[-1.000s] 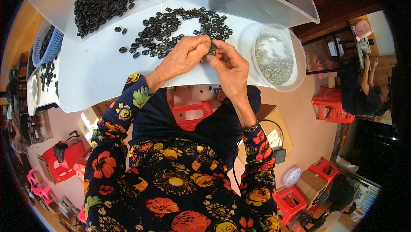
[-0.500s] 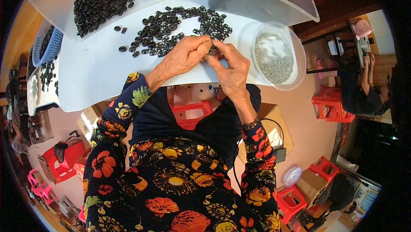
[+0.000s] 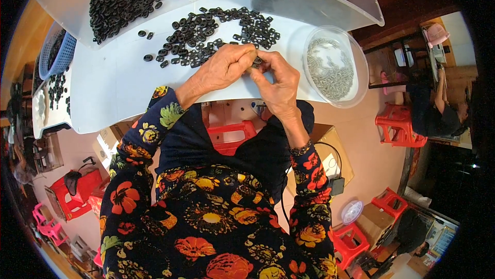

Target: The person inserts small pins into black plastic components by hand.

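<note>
the right hand (image 3: 263, 65) is narrowed, thumb and fingers on a small black part (image 3: 257, 61), which sits between the two hands over the table (image 3: 113, 83). the left hand (image 3: 221, 68) is curled closed right beside it (whether it pinches anything of its own i cannot tell, as its fingertips are hidden). the step in hand looks like close fingertip work on that one part. loose black parts (image 3: 193, 31) lie spread beyond the hands, and a round clear tub (image 3: 362, 80) of small silvery pieces (image 3: 334, 80) stands to the right. the next move, i judge, calls for a steady right-hand pinch and small, careful pressure from the left.
</note>
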The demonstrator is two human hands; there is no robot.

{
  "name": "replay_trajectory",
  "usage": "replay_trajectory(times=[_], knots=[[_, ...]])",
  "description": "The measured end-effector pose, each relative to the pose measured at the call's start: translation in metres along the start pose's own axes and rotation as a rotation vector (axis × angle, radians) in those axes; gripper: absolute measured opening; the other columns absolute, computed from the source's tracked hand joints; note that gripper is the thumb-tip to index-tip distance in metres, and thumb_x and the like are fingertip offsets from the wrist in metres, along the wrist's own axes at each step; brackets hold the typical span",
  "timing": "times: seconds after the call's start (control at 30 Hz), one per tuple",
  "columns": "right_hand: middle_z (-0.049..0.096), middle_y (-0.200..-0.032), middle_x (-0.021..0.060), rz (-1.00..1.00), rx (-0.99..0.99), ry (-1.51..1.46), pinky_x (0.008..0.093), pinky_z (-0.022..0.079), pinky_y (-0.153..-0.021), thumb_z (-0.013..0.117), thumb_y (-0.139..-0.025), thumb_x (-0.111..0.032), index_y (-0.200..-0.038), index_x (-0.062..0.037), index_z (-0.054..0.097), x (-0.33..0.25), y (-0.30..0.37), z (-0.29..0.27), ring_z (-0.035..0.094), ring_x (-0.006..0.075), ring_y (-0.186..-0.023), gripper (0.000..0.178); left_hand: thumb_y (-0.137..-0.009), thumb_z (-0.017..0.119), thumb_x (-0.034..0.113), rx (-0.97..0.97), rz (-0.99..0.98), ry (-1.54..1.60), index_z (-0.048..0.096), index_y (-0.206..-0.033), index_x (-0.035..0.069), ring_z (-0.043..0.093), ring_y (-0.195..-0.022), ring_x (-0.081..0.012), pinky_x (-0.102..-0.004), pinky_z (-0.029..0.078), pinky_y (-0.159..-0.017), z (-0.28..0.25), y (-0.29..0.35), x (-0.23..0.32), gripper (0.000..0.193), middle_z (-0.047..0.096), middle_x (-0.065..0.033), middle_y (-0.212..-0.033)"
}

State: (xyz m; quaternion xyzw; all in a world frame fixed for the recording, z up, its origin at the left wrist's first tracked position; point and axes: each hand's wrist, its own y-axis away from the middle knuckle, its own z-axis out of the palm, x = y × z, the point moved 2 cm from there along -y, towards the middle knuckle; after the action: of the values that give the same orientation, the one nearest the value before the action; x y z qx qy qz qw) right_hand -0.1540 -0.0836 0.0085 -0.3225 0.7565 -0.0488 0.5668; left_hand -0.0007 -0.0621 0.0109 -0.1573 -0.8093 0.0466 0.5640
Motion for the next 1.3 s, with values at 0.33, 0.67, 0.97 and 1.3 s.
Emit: replay_trajectory(times=[0.33, 0.67, 0.97, 1.3], knots=[[0.063, -0.081, 0.0107, -0.017, -0.032, 0.03, 0.0292, 0.052, -0.064, 0.07, -0.075, 0.0, -0.099, 0.0005, 0.058, -0.005, 0.0, -0.003, 0.064, 0.0176, -0.071, 0.026, -0.092, 0.042, 0.018, -0.012, 0.025, 0.016, 0.043, -0.076, -0.002, 0.039, -0.053, -0.0255, -0.0369, 0.038, -0.052, 0.002, 0.001, 0.0, 0.025, 0.041, -0.0131, -0.061], [0.063, -0.081, 0.012, -0.031, -0.03, 0.026, 0.03, 0.053, -0.064, 0.068, -0.077, 0.0, -0.097, 0.0005, 0.057, -0.005, 0.0, -0.003, 0.064, 0.0197, -0.071, 0.023, -0.092, 0.043, 0.017, -0.025, -0.001, 0.024, 0.043, -0.077, -0.002, 0.04, -0.054, -0.025, -0.037, 0.038, -0.053, 0.003, 0.002, 0.0, 0.025, 0.041, -0.0131, -0.062], [0.062, -0.08, 0.0124, -0.072, -0.045, 0.073, 0.0306, 0.052, -0.062, 0.067, -0.078, 0.0, -0.097, 0.0013, 0.056, -0.01, 0.002, -0.005, 0.064, 0.0211, -0.07, 0.022, -0.091, 0.042, 0.016, -0.042, 0.065, 0.032, 0.042, -0.078, -0.002, 0.04, -0.055, -0.025, -0.0366, 0.037, -0.053, 0.004, 0.003, -0.001, 0.023, 0.04, -0.0135, -0.064], [0.061, -0.077, 0.0126, -0.097, -0.032, 0.07, 0.0314, 0.052, -0.059, 0.067, -0.078, 0.0, -0.095, 0.0009, 0.056, -0.007, 0.004, -0.002, 0.064, 0.0214, -0.068, 0.02, -0.093, 0.042, 0.018, -0.07, -0.003, 0.096, 0.042, -0.077, -0.003, 0.042, -0.056, -0.0211, -0.0357, 0.038, -0.054, 0.005, 0.004, -0.004, 0.027, 0.042, -0.0125, -0.064]])
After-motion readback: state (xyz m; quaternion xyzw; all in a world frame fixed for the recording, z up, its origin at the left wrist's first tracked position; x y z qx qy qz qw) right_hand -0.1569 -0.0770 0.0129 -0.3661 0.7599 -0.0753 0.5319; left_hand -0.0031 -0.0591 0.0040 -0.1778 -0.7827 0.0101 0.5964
